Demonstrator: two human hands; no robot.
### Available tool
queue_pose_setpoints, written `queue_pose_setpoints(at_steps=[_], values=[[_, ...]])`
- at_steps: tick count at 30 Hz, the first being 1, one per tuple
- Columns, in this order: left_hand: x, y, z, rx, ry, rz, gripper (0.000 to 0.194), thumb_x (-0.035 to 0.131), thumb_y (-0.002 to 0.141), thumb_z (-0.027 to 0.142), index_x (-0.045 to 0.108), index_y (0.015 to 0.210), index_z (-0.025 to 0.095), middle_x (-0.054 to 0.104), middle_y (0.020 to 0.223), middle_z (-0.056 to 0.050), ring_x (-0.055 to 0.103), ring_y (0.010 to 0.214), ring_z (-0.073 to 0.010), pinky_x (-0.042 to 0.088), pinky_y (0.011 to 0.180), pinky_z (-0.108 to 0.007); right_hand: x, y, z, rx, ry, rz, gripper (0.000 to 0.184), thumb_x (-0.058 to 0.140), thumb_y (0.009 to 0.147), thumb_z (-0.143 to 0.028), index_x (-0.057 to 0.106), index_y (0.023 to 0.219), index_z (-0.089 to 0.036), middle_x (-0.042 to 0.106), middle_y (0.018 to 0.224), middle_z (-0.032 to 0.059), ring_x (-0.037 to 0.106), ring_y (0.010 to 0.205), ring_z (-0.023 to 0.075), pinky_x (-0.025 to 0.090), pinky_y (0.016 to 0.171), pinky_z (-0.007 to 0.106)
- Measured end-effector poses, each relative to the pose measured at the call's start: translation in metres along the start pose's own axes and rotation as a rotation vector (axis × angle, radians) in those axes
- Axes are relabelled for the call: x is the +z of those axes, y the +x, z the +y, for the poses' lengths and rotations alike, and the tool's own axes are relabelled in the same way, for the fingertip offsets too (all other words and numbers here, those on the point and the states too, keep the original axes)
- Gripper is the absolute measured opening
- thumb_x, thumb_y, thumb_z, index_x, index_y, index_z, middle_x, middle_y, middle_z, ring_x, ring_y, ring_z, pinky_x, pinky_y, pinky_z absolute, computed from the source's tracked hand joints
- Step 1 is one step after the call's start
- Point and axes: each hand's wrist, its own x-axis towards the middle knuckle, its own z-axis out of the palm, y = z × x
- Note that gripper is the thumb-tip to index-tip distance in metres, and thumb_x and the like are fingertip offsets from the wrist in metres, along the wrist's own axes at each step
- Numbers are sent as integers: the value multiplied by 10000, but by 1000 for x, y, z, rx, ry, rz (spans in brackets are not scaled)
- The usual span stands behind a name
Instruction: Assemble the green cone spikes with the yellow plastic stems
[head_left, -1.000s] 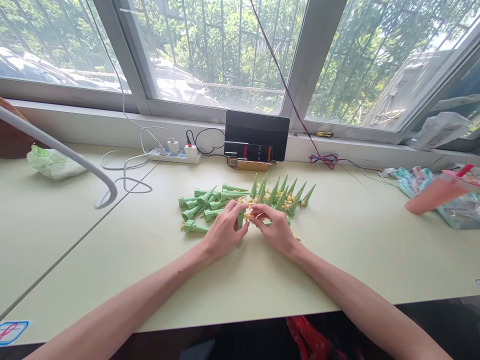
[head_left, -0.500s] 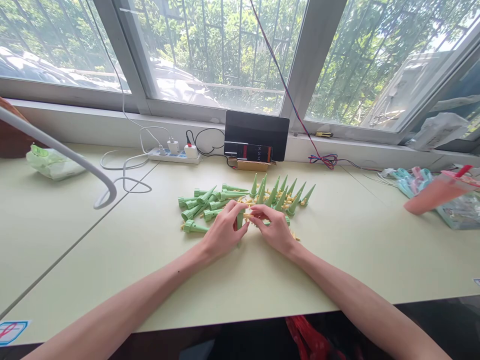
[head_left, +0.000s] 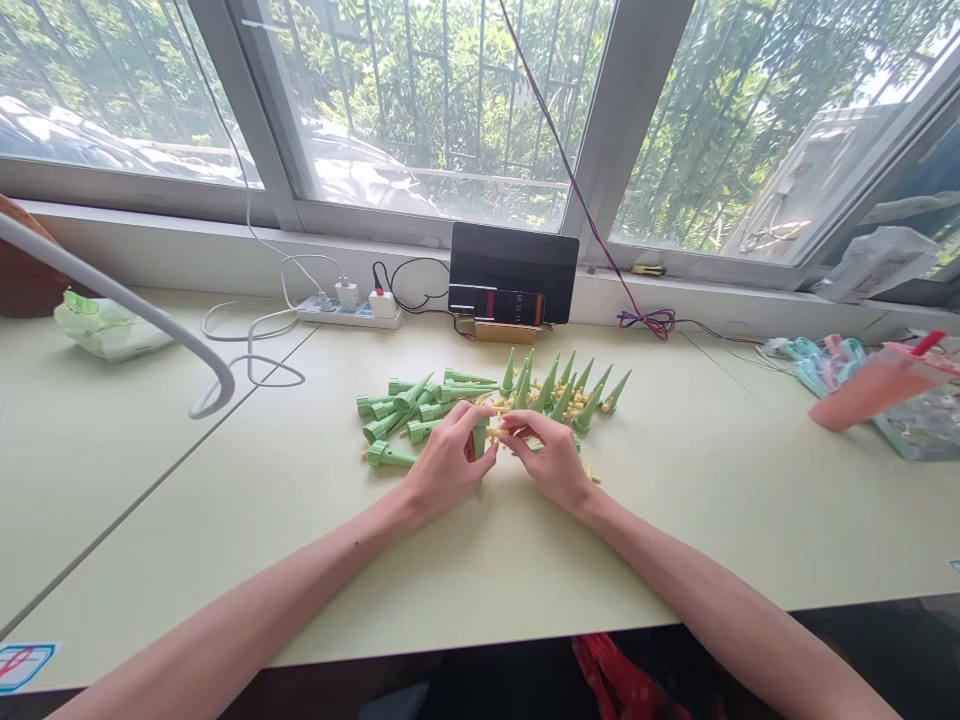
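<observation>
My left hand (head_left: 454, 450) is closed around a green plastic spike (head_left: 480, 438), its tapered end pointing down toward the table. Between the thumb and fingers of my right hand (head_left: 549, 455) is a small yellow peg (head_left: 496, 432), its end touching the spike's side or very close to it. Fingers hide part of both pieces. Left of my hands lies a heap of green spikes (head_left: 386, 430) on their sides. Beyond my right hand several green spikes (head_left: 564, 385) stand tip up, with loose yellow pegs (head_left: 581, 395) scattered among them.
A phone (head_left: 517, 307) leans against a dark tablet (head_left: 517, 260) at the back. To its left is a power strip (head_left: 349, 310) with cables. A pink drink cup (head_left: 874, 385) lies tilted on bags at the right. A white curved tube (head_left: 150, 310) crosses the left side.
Both hands stay almost in place. The spike in my left hand has shifted very slightly, and the peg remains in my right fingers at its side.
</observation>
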Motion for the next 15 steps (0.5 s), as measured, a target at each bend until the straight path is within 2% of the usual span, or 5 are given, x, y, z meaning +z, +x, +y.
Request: queue_pose_setpoints(at_steps=[15], values=[[0,0,1,23,1,12,267,588,862,178,557,1121,230,529,932,6,512,560,-60,494,554,-228,0,0,-1,26,-10,4,168,605,919,-336,684,976,-199,725,902,49,701,778,198,602,757,350]])
